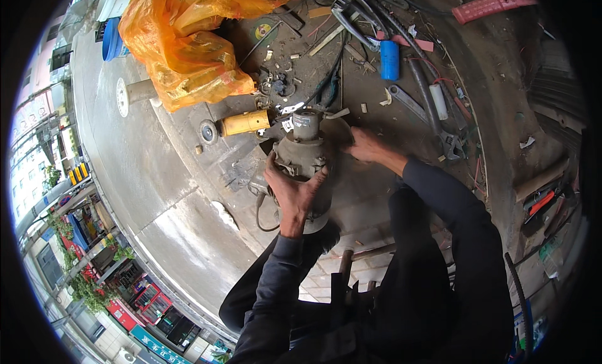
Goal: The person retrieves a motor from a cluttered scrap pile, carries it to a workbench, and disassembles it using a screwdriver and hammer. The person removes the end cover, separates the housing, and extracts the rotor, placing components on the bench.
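Observation:
A grimy grey metal motor [302, 156] stands upright between my knees, its narrow cylindrical neck at the top. My left hand [293, 189] grips its near side, fingers on the left and thumb on the right. My right hand [369, 146] is closed beside the motor's upper right, its fingertips at the edge of a dark, rounded part [337, 134]. Whether that part belongs to the motor, or what exactly the fingers hold, I cannot tell. A dark cable [259, 215] loops out at the motor's lower left.
A yellow cylindrical tool body [246, 122] lies left of the motor, near a small wheel [208, 132]. Beyond are an orange plastic bag [188, 57], pliers [328, 88] and scattered scraps. Wrenches [407, 103], a blue cylinder [389, 60] and an adjustable wrench [451, 144] lie to the right.

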A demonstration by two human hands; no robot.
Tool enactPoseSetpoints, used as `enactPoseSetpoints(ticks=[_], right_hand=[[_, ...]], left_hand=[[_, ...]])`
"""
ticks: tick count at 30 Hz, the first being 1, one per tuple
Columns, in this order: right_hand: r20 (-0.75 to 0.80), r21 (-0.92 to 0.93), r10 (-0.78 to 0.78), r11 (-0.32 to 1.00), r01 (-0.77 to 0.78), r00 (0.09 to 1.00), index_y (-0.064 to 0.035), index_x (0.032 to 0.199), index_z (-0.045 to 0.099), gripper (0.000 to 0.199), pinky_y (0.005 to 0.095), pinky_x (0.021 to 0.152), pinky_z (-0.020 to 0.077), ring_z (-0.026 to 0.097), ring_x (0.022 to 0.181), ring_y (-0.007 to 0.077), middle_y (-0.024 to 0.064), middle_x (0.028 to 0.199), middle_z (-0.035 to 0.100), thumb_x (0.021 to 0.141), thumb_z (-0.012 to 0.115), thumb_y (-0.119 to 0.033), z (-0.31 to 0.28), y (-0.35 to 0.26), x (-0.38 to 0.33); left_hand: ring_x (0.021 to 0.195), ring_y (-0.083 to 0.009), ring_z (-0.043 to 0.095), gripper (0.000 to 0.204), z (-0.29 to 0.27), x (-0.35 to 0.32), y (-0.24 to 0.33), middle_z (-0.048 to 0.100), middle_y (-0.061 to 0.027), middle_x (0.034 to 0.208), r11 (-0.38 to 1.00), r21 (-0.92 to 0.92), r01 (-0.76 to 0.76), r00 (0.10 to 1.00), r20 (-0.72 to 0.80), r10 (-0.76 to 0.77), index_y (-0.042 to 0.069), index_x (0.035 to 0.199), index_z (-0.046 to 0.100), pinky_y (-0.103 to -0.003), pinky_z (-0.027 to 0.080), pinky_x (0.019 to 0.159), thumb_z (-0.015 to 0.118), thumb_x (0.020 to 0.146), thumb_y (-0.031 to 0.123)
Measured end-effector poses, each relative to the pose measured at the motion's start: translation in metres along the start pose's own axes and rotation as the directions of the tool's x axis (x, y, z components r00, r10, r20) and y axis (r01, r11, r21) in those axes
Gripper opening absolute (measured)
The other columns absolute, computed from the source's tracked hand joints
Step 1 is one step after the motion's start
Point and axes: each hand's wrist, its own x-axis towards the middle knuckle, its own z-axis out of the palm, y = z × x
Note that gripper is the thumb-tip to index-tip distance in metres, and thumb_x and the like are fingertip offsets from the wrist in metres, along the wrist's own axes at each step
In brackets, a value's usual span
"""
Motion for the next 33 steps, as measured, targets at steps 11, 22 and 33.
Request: enactPoseSetpoints(ticks=[11, 22, 33], right_hand=[[-0.004, 0.183, 0.119, 0.976, -0.117, 0.993, 0.0101, 0.104, 0.059, 0.039, 0.0456, 0.053, 0.0528, 0.068, 0.051, 0.0272, 0.0207, 0.07, 0.067, 0.09, 0.074, -0.024, -0.075, -0.065, -0.048], [0.13, 0.118, 0.042, 0.991, -0.058, 0.991, 0.0131, 0.096, 0.06, 0.039, 0.043, 0.054, 0.0542, 0.068, 0.05, 0.0283, 0.0213, 0.068, 0.067, 0.086, 0.073, -0.023, -0.087, -0.113, -0.02], [0.215, 0.029, -0.035, 0.999, 0.03, 0.976, 0.0082, 0.077, 0.06, 0.037, 0.0427, 0.049, 0.0502, 0.063, 0.046, 0.0264, 0.0166, 0.056, 0.061, 0.087, 0.07, -0.026, -0.073, -0.122, -0.007]], left_hand=[[0.126, -0.0301, 0.053, 0.114, -0.007, 0.024, -0.008, 0.052, -0.023, 0.137, 0.855, -0.438, 0.276, 0.959, 0.182, -0.217, -0.007, 0.145, 0.036, -0.038, 0.042, 0.11, 0.099, 0.066, 0.045], [0.119, -0.0231, 0.058, 0.089, 0.005, 0.046, -0.091, 0.06, -0.0154, 0.133, 0.506, -0.728, 0.463, 0.886, 0.397, -0.239, -0.004, 0.145, 0.044, -0.037, 0.044, 0.107, 0.086, 0.084, 0.044], [0.111, -0.0239, 0.068, 0.075, 0.007, 0.049, -0.116, 0.066, -0.0173, 0.127, 0.425, -0.726, 0.541, 0.839, 0.503, -0.209, -0.004, 0.141, 0.052, -0.04, 0.056, 0.095, 0.069, 0.096, 0.054]])
